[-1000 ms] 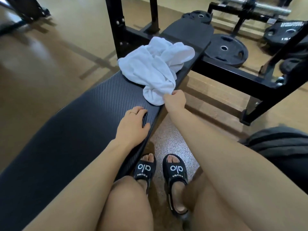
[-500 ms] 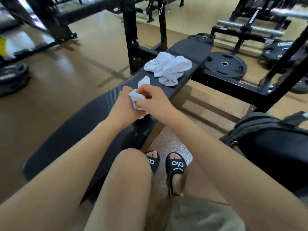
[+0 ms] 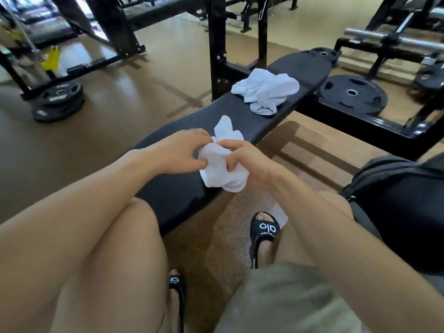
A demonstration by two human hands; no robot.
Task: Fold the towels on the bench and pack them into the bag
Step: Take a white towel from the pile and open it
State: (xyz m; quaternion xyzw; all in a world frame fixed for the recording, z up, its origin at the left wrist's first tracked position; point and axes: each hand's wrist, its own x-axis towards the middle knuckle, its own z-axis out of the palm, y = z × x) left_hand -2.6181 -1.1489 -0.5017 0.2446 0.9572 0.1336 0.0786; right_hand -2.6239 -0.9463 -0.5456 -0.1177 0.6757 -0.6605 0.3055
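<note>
A gym floor with black racks and weight plates surrounds a long black padded surface (image 3: 182,188) that runs away from the person. Over its near part, a small white towel (image 3: 222,167) is bunched between both hands, one corner sticking up and the lower part sagging onto the pad. The left hand (image 3: 177,151) pinches its left edge with curled fingers; the right hand (image 3: 242,157) is clamped on its right side, fingers dug into the cloth. Both forearms reach forward over the knees, the hands close together. This looks like the start of folding: the towel is gathered, not yet spread. The next move likely calls for finding two corners and pulling them apart to flatten it. A second crumpled towel (image 3: 265,91) lies farther along the surface, untouched. The dark bag (image 3: 396,203) sits at the person's right, just beside the leg.
</note>
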